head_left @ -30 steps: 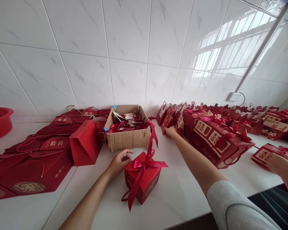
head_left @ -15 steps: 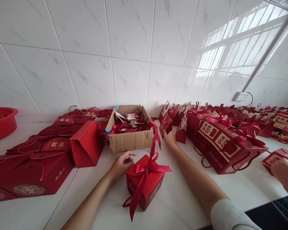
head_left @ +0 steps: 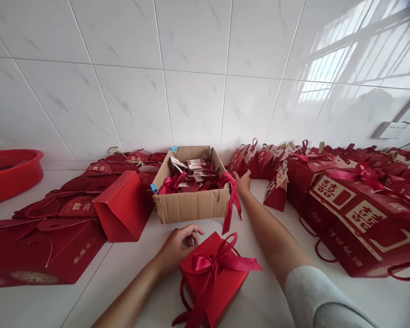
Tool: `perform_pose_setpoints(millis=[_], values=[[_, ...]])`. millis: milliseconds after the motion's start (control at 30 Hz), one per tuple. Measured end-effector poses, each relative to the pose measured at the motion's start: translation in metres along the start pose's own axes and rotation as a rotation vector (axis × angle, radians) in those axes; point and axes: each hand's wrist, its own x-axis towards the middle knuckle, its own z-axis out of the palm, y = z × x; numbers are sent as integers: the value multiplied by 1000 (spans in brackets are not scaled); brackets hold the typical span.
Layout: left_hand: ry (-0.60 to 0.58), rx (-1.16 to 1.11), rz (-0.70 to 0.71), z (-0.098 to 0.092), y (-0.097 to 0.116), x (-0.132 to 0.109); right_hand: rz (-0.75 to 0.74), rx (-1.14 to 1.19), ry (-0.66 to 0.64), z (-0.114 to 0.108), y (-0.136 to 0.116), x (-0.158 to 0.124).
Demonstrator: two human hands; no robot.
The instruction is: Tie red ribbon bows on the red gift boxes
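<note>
Fingers of left hand [head_left: 179, 243] curl against square red card box [head_left: 225, 287] with satin bow; right hand [head_left: 243, 182], fingers together, reaches small red paper bags [head_left: 251, 157]

A wall [head_left: 191, 91] of glossy white, grey-veined tiles rises beyond the right hand [head_left: 243, 182]. Above and right of it the tiles mirror a bright barred window [head_left: 331, 64]; farther right sits a white socket [head_left: 391, 130]. A white counter [head_left: 130, 264] runs under the hand.

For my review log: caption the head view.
Left hand touches a ribboned red gift box; right hand reaches past the cardboard box.
</note>
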Motion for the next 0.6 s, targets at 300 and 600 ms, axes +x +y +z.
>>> perform_pose_setpoints(millis=[300,600], values=[[2,-34,-33,-2,-2,0,-231,29,67,-7,12,-13],[21,-57,-39,-3,10,-3,-597,-133,249,-85,21,-101]])
